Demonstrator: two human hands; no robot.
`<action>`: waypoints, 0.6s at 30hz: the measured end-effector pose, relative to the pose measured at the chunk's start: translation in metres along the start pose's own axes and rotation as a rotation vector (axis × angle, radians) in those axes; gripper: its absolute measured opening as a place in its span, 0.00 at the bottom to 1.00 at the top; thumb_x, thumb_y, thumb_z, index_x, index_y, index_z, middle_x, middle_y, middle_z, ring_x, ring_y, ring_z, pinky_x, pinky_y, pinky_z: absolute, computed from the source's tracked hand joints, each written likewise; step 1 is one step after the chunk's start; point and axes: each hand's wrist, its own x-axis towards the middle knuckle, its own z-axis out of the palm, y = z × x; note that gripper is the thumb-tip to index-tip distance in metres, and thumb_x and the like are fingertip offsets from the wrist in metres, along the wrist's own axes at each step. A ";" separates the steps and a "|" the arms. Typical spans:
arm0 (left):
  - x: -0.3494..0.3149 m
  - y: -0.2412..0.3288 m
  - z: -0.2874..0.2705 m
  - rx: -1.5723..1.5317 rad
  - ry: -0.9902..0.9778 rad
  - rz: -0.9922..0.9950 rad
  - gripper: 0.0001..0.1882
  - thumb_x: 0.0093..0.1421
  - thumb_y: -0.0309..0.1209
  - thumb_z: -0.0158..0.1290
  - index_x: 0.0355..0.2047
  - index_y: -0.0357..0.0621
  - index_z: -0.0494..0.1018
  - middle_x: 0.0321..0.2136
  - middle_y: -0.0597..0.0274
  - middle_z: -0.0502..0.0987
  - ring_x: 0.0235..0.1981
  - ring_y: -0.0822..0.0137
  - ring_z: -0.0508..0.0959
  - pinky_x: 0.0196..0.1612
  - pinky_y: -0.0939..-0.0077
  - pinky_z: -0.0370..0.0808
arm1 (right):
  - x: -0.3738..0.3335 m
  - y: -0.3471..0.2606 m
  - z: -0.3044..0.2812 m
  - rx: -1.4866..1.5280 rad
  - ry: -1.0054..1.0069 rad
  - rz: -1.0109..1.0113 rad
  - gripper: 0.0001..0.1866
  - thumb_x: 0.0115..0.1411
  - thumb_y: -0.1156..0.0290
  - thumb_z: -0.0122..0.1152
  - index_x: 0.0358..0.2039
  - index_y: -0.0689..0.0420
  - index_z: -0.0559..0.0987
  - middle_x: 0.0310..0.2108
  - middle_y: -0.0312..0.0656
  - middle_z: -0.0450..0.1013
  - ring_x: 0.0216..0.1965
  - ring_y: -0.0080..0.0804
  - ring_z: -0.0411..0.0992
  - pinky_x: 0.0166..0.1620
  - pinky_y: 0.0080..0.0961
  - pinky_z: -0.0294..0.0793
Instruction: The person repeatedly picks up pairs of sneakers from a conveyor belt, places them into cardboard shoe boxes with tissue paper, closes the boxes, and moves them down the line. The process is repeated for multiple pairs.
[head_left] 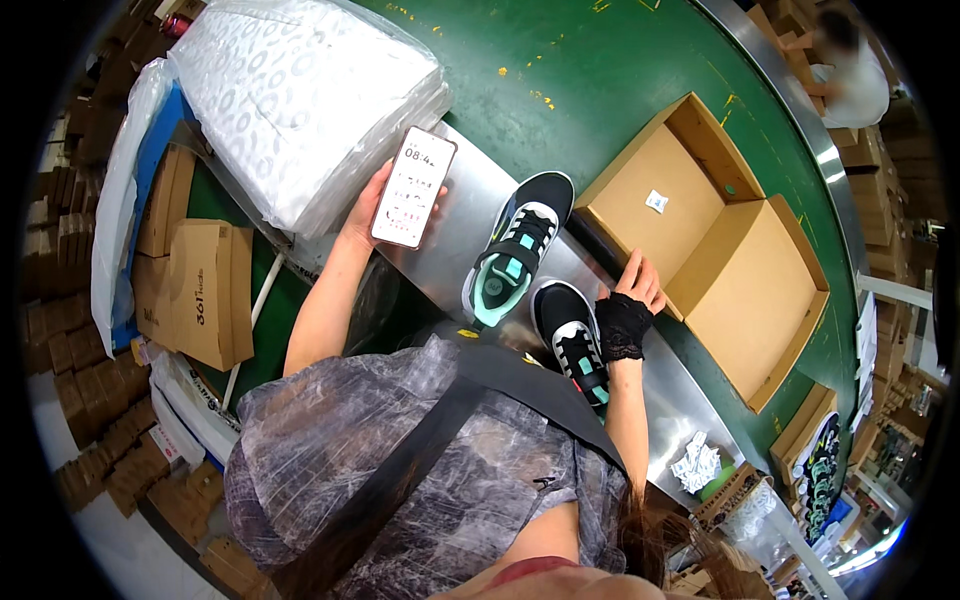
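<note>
My left hand (366, 210) is closed around a smartphone (414, 188) with a white case edge and a lit white screen, face up. A black sneaker (522, 240) with mint lining and a white sole stands on the metal ledge, right of the phone. Its mate (568, 328) stands nearer my body, partly hidden by my clothes. In a black lace wrist cover, my right hand (634, 290) has its fingers bent over the near wall of a brown cardboard shoe box (655, 230). The box lies open with its lid folded back to the right; a small white label lies inside.
A large plastic-wrapped bundle (310, 100) stands at the left on the green belt (540, 60). Brown cartons (195, 290) are stacked below it. Crumpled white paper (697, 463) lies right on the metal ledge (660, 390). Another shoe-filled box (808, 440) is farther right; a person (850, 80) is at top right.
</note>
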 end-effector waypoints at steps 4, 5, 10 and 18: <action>0.005 -0.001 0.000 0.188 0.167 -0.032 0.28 0.58 0.47 0.42 0.51 0.37 0.62 0.38 0.51 0.74 0.34 0.63 0.77 0.37 0.73 0.76 | 0.008 0.003 -0.001 -0.028 -0.014 0.015 0.39 0.41 0.65 0.64 0.56 0.51 0.59 0.47 0.42 0.62 0.50 0.38 0.59 0.50 0.47 0.53; 0.004 -0.005 -0.009 0.619 0.302 0.076 0.27 0.57 0.47 0.46 0.49 0.37 0.65 0.36 0.54 0.74 0.33 0.66 0.76 0.35 0.75 0.75 | 0.008 0.002 -0.004 -0.034 -0.010 -0.001 0.39 0.41 0.65 0.63 0.56 0.50 0.59 0.46 0.42 0.63 0.49 0.38 0.60 0.50 0.47 0.54; 0.003 -0.034 -0.018 2.067 0.561 0.518 0.28 0.41 0.45 0.59 0.43 0.48 0.71 0.40 0.50 0.70 0.43 0.53 0.66 0.47 0.62 0.60 | 0.008 -0.003 -0.005 -0.074 0.047 -0.007 0.38 0.42 0.66 0.62 0.56 0.48 0.59 0.44 0.41 0.64 0.47 0.38 0.62 0.49 0.47 0.55; -0.011 0.047 0.073 1.554 0.328 0.710 0.14 0.55 0.29 0.48 0.41 0.38 0.72 0.38 0.54 0.76 0.39 0.71 0.74 0.43 0.78 0.69 | 0.007 -0.002 -0.002 -0.040 0.041 -0.030 0.37 0.44 0.66 0.61 0.56 0.48 0.59 0.45 0.42 0.64 0.48 0.38 0.61 0.51 0.47 0.54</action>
